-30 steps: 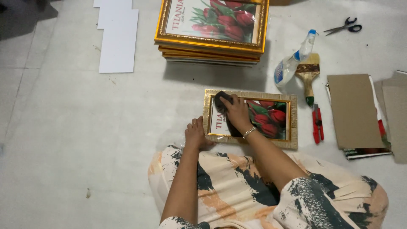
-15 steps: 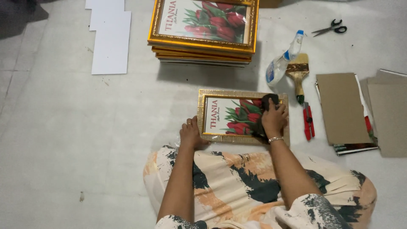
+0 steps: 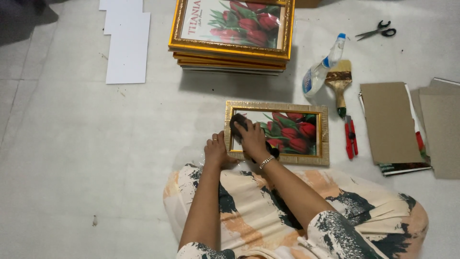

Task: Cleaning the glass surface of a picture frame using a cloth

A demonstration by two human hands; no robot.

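**Hands at work on a gilt frame, seen from above**

A person sits on a pale tiled floor (image 3: 72, 158), patterned cloth over the knees, with a gold frame (image 3: 277, 133) lying flat just in front of them. The frame holds a picture of red tulips. The right hand (image 3: 252, 139) lies on the left part of the glass, fingers together and curled down over a dark cloth (image 3: 237, 123) pressed against the surface; a bracelet (image 3: 266, 162) circles the wrist. The left hand (image 3: 216, 151) rests at the frame's near left corner, fingers together and touching the gold edge, clamped on nothing that can be seen.

Beyond the frame, a stack of frames (image 3: 233, 36) with the same tulip print sits higher up the floor, well apart from the one under the hands. To the left of the stack lie white sheets (image 3: 127, 45). To the right of the frame, a clear spray bottle (image 3: 322, 71) with a blue and white top lies tilted, just beside a wide brush (image 3: 339, 81). Red pliers (image 3: 350, 136) lie near the frame's right edge. Black scissors (image 3: 377, 32) rest farther off, at the top right. Brown boards (image 3: 390, 122) lie at the right, partly covering printed sheets beneath.
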